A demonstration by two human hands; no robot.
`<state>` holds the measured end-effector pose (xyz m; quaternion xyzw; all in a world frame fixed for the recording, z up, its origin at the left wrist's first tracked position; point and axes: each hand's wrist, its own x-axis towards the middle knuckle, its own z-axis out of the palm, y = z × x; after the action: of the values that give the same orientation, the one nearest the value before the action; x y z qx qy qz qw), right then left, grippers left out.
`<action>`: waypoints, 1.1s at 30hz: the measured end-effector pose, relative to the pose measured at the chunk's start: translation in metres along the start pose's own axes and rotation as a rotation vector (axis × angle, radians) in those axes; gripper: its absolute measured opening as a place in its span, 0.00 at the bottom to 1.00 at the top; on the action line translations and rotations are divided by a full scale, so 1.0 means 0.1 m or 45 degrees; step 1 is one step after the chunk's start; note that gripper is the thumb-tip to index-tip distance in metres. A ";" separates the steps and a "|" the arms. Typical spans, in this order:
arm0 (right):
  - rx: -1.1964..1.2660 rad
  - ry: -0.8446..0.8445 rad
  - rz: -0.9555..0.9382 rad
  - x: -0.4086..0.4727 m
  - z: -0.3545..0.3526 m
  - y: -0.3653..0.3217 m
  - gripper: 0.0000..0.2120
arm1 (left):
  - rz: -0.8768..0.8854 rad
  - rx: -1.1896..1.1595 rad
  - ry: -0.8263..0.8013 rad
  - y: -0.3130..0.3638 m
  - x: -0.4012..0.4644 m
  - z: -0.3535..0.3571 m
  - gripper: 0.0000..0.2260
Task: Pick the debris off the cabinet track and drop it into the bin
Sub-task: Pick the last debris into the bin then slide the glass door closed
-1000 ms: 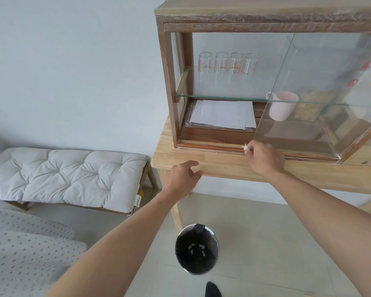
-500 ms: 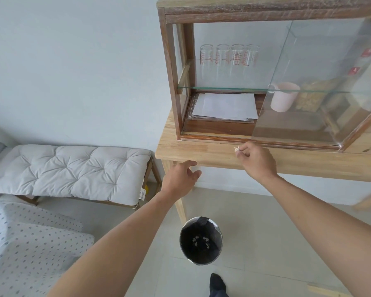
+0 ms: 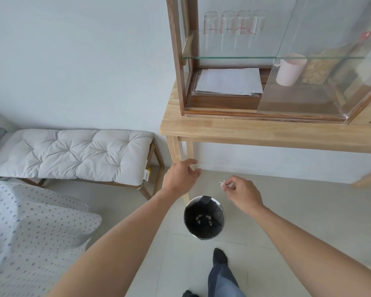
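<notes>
A: Item one, step in hand?

B: Carry to the bin point(image 3: 204, 219). Right hand point(image 3: 243, 195) pinches a small white scrap of debris point(image 3: 222, 183) between thumb and fingertips, held in the air below the table point(image 3: 266, 130), up and to the right of the bin's mouth as seen here. Not yet dropped.

A: Left hand?

B: Left hand point(image 3: 180, 179) empty, fingers loosely spread, near the table leg point(image 3: 180, 155). Holds nothing.

A: Bin contents?

B: Black liner; a few pale scraps already at the bottom. Stands on the floor point(image 3: 298, 211), in front of a socked foot point(image 3: 220, 257).

A: Next move, by your reckoning?

B: Bring the pinch over the bin's opening, then part thumb and finger. The scrap looks light, so I judge a low release safer than a toss. Then back to the track point(image 3: 221, 111) at the cabinet point(image 3: 178, 61) front; whether more debris lies there I cannot tell.

A: Writing, labels?

B: Red graduation marks on the glasses point(image 3: 234, 28) on the upper shelf, unreadable. A small tag on the cushion point(image 3: 73, 155), print too fine. Red stickers on the glass door point(image 3: 368, 35), illegible. Paper point(image 3: 229, 81) in the cabinet looks blank.
</notes>
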<state>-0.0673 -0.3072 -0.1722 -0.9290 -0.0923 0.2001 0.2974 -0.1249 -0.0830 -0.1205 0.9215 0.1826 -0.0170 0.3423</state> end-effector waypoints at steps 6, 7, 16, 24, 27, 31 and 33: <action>-0.046 -0.111 0.069 0.13 0.25 0.03 0.11 | -0.138 -0.031 -0.025 -0.29 0.01 0.04 0.18; -0.053 -0.116 0.079 0.16 0.26 0.04 0.12 | -0.153 -0.033 -0.021 -0.33 0.02 0.03 0.18; 0.002 0.029 0.038 0.42 -0.18 -0.06 0.11 | -0.198 -0.201 0.100 -0.29 0.30 -0.18 0.18; 0.041 0.552 -0.275 0.67 -1.25 -0.56 0.10 | -0.033 -0.227 0.343 0.07 0.81 -0.75 0.18; -0.064 0.842 -0.506 0.80 -1.79 -0.65 0.09 | 0.038 -0.249 0.428 0.23 1.02 -0.96 0.21; -0.527 1.201 -0.870 1.00 -2.46 -0.51 0.19 | 0.073 -0.294 0.465 0.41 1.22 -1.10 0.35; -0.816 1.240 -0.879 1.09 -2.74 -0.42 0.30 | 0.090 -0.315 0.439 0.48 1.29 -1.12 0.41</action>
<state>0.1453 -0.3830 0.0215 -0.8728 -0.2938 -0.3849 0.0619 0.0016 -0.0030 -0.0254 0.8677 0.2067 0.1754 0.4168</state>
